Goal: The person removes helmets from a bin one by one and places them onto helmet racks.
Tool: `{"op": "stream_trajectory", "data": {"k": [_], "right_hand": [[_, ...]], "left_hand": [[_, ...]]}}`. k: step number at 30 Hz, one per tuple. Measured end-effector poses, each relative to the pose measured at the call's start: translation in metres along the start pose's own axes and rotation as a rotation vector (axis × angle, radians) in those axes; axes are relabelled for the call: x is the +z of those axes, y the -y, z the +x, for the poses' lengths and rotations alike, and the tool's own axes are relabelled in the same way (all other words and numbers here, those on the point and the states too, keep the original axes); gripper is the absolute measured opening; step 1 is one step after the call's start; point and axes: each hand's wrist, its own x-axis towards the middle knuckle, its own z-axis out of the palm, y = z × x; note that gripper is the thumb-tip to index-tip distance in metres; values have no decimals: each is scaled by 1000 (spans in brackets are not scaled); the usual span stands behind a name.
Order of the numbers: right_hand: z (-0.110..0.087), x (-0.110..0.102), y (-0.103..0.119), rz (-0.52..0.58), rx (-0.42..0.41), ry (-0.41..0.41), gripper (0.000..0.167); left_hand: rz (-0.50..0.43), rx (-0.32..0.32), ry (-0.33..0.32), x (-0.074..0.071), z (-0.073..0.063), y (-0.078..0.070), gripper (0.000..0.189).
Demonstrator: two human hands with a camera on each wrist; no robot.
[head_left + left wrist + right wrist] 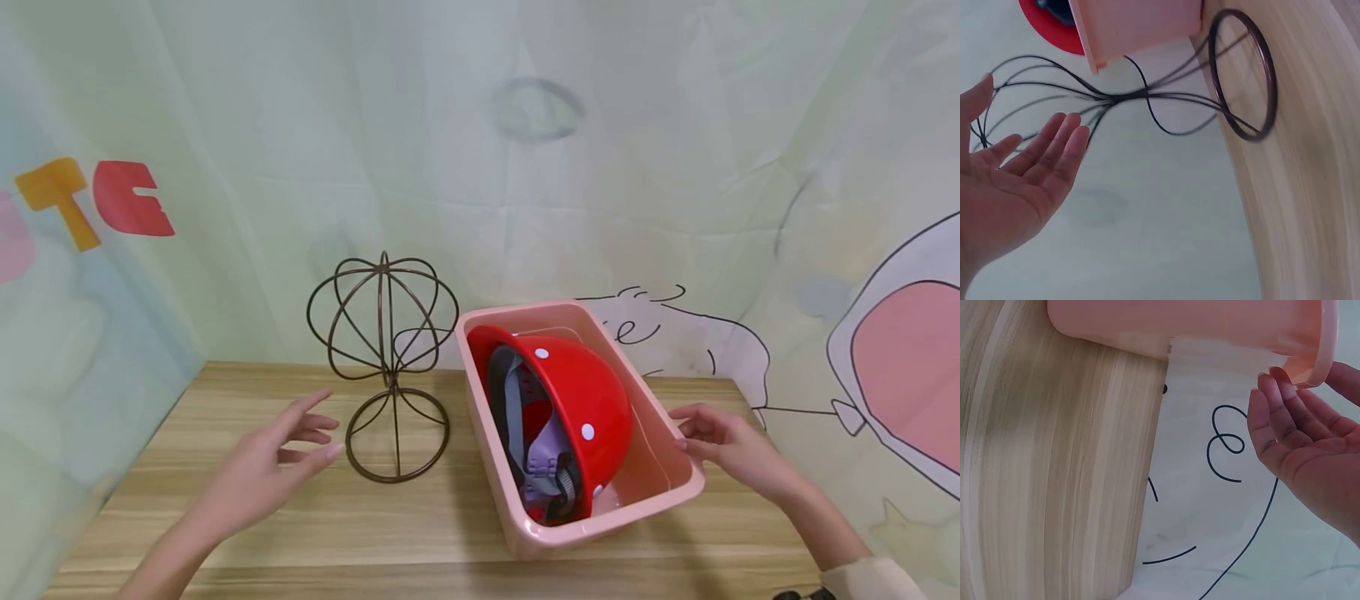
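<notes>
A red helmet [592, 392] with white dots lies on its side in a pink plastic bin [491, 442], its straps and dark lining facing left. My right hand [727, 446] is at the bin's right edge, pinching the rim between thumb and fingers; the right wrist view has the fingers [1297, 422] under the lip and the thumb partly hidden behind it. To the left of the bin stands a dark wire stand [395, 375] with a cage-like top and a round base. Beside it my left hand [273, 462] hovers with fingers spread, holding nothing.
The wood-grain table [300, 533] carries the stand and bin. A pale printed curtain [420, 150] hangs behind and on both sides, close to the table's back edge. A light sleeve [873, 579] shows at the right forearm.
</notes>
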Motion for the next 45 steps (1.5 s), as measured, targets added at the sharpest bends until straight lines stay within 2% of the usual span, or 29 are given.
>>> {"op": "stream_trajectory", "data": {"k": [8, 13, 20, 23, 28, 32, 37, 45], "right_hand": [[-1, 1, -2, 54, -7, 18, 39], [-1, 0, -2, 72, -3, 25, 39], [-2, 0, -3, 72, 2, 27, 39], [-1, 1, -3, 66, 7, 24, 39], [-1, 1, -2, 58, 18, 22, 39], [0, 1, -2, 62, 22, 23, 39], [-1, 0, 0, 57, 16, 16, 38], [-1, 1, 0, 55, 24, 11, 39]], "left_hand": [[-133, 42, 56, 28, 19, -33, 55], [-241, 40, 109, 49, 36, -51, 54], [-284, 26, 137, 79, 60, -66, 57], [-320, -7, 146, 91, 70, -71, 59], [-422, -100, 149, 106, 84, -78, 62], [-498, -112, 150, 114, 92, -84, 63], [-481, -106, 150, 125, 103, -96, 69], [-409, -161, 133, 139, 114, -112, 78]]}}
